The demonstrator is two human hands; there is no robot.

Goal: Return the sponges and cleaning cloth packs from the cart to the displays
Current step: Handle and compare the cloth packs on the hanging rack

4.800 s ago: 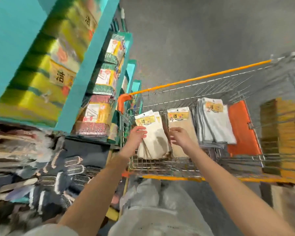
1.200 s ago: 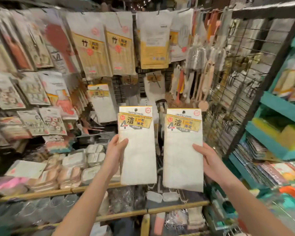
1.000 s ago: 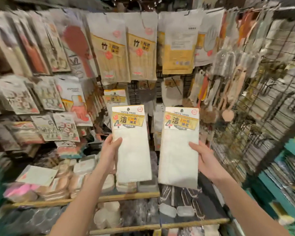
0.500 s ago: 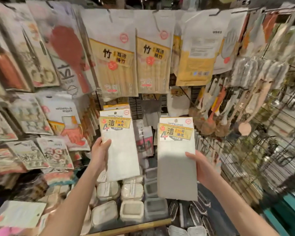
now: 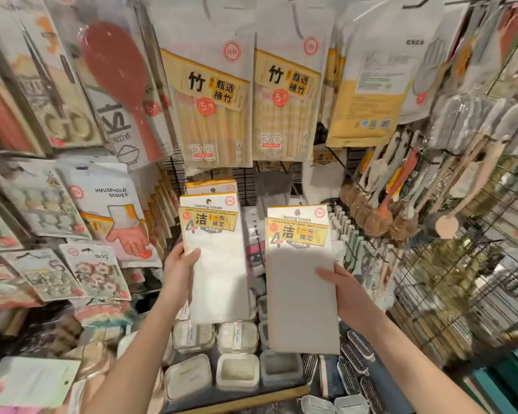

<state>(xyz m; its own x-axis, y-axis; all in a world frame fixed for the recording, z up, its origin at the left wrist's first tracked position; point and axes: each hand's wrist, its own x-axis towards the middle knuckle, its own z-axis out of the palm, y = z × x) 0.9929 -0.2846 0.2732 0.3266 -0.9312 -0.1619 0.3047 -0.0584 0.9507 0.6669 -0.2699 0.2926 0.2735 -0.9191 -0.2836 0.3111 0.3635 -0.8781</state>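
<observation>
- Cleaning cloth pack (image 5: 219, 273), white, flat and rectangular, with a yellow-and-white paper header printed "cleaning towels", stands upright in the left grip (image 5: 178, 271) in front of the hanging display.
- The left grip pinches this pack at its left edge, with the thumb lying across the front and the other fingers hidden behind.
- A grey cleaning cloth pack (image 5: 299, 297), flat and rectangular with the same yellow header, stands upright in the right grip (image 5: 349, 291). It is just left of that grip, with a narrow gap between it and the white one.
- The right grip pinches the grey pack at its right edge, thumb on the front and fingers behind it.
- Just above the left grip, behind the top of the white pack, a matching yellow-headed hanging pack (image 5: 211, 184) shows on the display. Whether the two touch cannot be told.
- High above both grips hang tall packs of pale bamboo chopsticks (image 5: 210, 121) with yellow labels.
- Left of the left grip hangs a white "household gloves" pack (image 5: 114, 216) picturing an orange glove.
- Up and to the right of the right grip hang round brown bristle brushes (image 5: 371, 218) with pale handles, beside a black wire grid panel (image 5: 467, 279).
- Below both grips, clear lidded plastic boxes (image 5: 237, 373) sit in rows.
</observation>
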